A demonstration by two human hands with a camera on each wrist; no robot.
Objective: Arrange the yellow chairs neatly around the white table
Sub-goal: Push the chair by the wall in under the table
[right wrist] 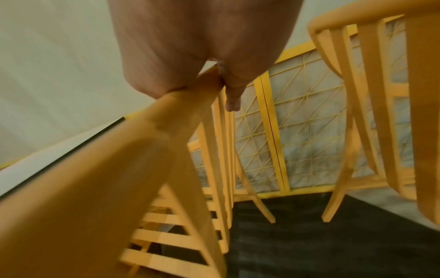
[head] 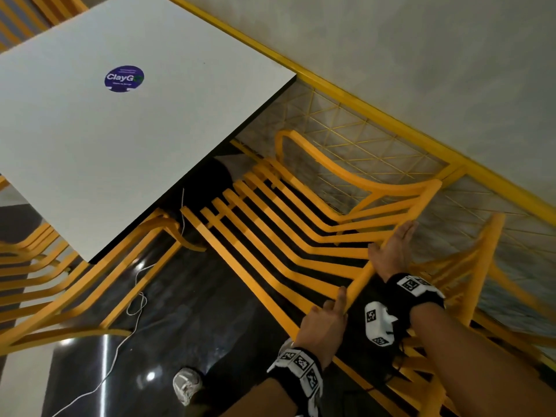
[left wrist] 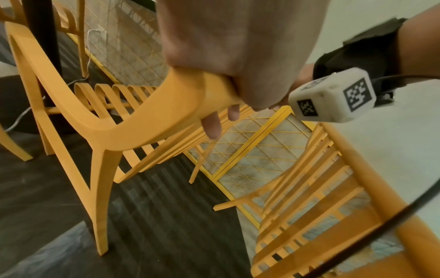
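A white table [head: 168, 121] with a round purple sticker fills the upper left of the head view. A yellow slatted chair [head: 270, 224] stands at its near right side, its seat front close to the table's edge. Both hands are on the top rail of the chair's backrest. My left hand [head: 325, 323] grips the rail's near end, and its fingertips [left wrist: 212, 127] curl under the rail [left wrist: 142, 120]. My right hand [head: 391, 254] lies farther along and clasps the rail [right wrist: 119, 169] between thumb and fingers [right wrist: 232, 101].
A second yellow chair [head: 481, 260] stands close on the right, by a yellow mesh partition [head: 361, 130]. Another chair [head: 45, 281] sits at the table's left side, more at the top left [head: 45, 13]. A white cable [head: 135, 296] trails over the dark floor near my shoe [head: 186, 383].
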